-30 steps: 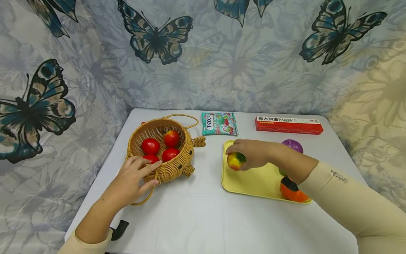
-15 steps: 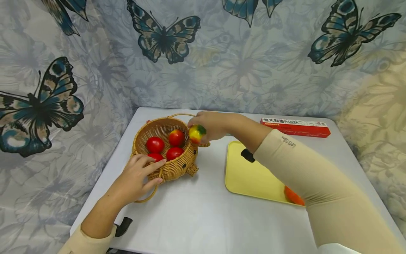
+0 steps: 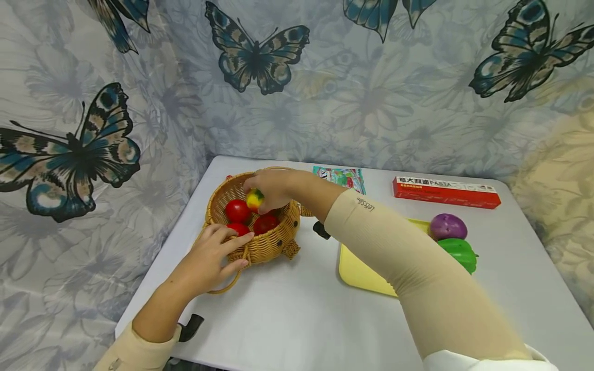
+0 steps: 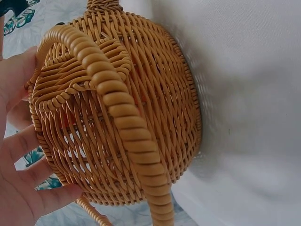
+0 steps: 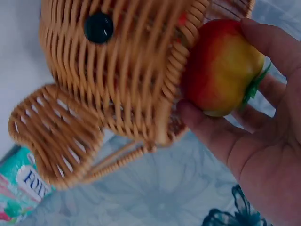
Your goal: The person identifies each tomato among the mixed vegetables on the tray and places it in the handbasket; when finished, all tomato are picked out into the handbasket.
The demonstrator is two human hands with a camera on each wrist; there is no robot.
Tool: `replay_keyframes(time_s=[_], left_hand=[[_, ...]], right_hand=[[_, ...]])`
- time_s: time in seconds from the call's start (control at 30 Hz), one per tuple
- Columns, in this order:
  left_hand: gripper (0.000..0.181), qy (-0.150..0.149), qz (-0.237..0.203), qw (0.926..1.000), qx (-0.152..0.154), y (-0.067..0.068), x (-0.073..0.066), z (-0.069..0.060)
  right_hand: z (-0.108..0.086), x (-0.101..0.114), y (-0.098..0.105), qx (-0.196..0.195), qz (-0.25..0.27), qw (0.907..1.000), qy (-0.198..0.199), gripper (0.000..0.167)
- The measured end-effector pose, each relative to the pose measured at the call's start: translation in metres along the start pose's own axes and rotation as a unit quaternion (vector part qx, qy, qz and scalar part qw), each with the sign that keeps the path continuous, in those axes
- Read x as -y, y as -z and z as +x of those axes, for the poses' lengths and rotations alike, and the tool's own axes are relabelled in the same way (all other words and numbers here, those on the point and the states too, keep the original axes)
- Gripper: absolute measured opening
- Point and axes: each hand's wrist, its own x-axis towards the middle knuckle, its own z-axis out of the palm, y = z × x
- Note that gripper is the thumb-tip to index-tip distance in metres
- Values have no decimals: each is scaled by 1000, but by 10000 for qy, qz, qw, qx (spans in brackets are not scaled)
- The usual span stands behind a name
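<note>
My right hand (image 3: pixel 271 189) pinches a red-and-yellow tomato (image 5: pixel 218 70) with a green leafy top. It is over the open mouth of the wicker basket (image 3: pixel 266 251), at the rim in the right wrist view. Inside the basket lie several red round fruits, among them a shiny red one (image 3: pixel 238 211). On the basket's near left side, my left hand (image 3: pixel 209 257) holds the rim, its fingers reaching over the edge. From the left wrist view, the coiled handle (image 4: pixel 127 113) crosses in front of the woven wall, and the thumb tip is hidden.
A yellow tray (image 3: pixel 357 270) sits to the right, partly hidden by my right sleeve. Beyond it are a purple onion-like vegetable (image 3: pixel 448 226) and a green bell pepper (image 3: pixel 459 253). Toward the back are a candy bag (image 3: pixel 345 178) and a red pasta box (image 3: pixel 445 193).
My right hand has carried the tomato leftward from above the yellow tray to over the basket. The left hand has stayed on the rim. The head view has shifted slightly.
</note>
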Motion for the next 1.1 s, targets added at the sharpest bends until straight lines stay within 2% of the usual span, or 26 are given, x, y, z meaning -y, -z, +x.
replay_keyframes(time_s=[0.37,0.63,0.73,0.87,1.0,1.1], left_hand=[[58,-106,-38,9999,73,-1,-2,6],[59,-160,-16,9998,115,-1,0,9],[59,-179,-4,9997,172,-1,1,11],[59,-114,35,9996,254,1,2,10],[59,32,46,9994,354,6,4,8],[57,103,46,9993,367,11,6,6]], right_hand=[[28,5,-35,82,-233,9991,-335,64],[20,-2,-33,-63,-172,9987,-480,70],[6,-8,-29,-234,-74,9989,-404,67],[-22,-16,-23,-589,25,9979,-268,64],[-64,-30,-19,-857,249,9956,-298,63],[-99,-46,-21,-977,412,9924,-618,65]])
